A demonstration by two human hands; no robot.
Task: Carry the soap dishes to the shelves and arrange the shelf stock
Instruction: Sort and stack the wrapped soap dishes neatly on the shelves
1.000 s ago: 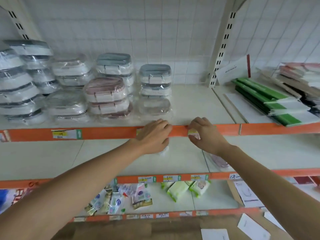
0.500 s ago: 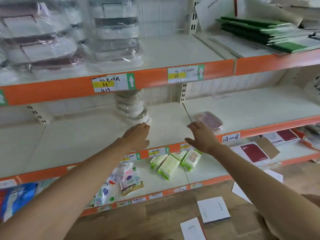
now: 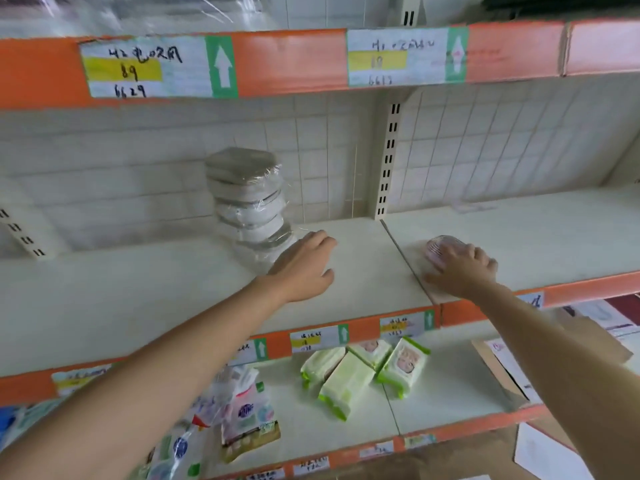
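While hands reach, right hand (image 3: 460, 268) covers soap dish (image 3: 438, 249).

Pink soap dish (image 3: 441, 249) flat on shelf (image 3: 554, 230)

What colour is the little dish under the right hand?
Pinkish, wrapped in clear plastic: soap dish under the right hand, head view.

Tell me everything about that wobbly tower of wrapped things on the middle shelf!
The tower is a stack of flat, rounded soap dishes, white with grey lids, bundled in shiny clear plastic wrap. It leans a little to the right. It stands on the cream middle shelf near the tiled back wall. The left hand lies open at its base; whether they touch is unclear.
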